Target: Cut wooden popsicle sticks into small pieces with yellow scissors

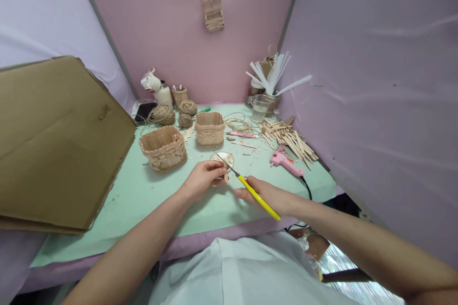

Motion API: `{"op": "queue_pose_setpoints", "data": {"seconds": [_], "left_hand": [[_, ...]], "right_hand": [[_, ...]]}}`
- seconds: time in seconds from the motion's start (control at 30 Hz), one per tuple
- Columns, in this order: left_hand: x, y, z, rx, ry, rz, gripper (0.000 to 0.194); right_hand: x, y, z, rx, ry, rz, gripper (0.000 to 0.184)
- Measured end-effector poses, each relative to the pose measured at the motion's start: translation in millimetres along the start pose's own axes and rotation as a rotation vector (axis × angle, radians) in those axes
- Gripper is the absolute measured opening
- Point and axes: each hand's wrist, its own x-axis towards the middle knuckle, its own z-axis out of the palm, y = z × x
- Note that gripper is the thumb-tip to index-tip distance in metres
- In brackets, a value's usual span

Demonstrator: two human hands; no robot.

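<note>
My left hand (203, 178) pinches a small flat wooden piece (226, 178) near the middle of the table. In my right hand (266, 195) is a yellow-handled tool (258, 198) with a long thin metal end, like scissors or pliers; I cannot tell which. Its metal end crosses by my left fingertips, and I cannot tell whether it touches the wooden piece. Just beyond the fingers lies a small white dish (214, 157) with pale bits in it, partly hidden. Two woven wooden baskets, one at the left (163, 155) and one behind the dish (209, 133), stand close by.
Pale wooden sticks (295, 140) are heaped at right, near a pink glue gun (288, 164) with a black cord. Twine balls (162, 114), a bottle (164, 95) and a plastic cup (261, 108) stand behind. Large cardboard (60, 147) covers the left side.
</note>
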Motion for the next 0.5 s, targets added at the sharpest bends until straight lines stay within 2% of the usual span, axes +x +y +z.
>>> {"op": "queue_pose_setpoints", "data": {"seconds": [0.27, 0.5], "left_hand": [[-2, 2, 3.1, -0.027, -0.007, -0.026, 0.022], [0, -1, 4.8, -0.071, 0.051, -0.037, 0.022]], "right_hand": [[-5, -9, -5, 0.059, -0.049, -0.033, 0.048], [-8, -14, -6, 0.09, -0.068, 0.043, 0.042]]}}
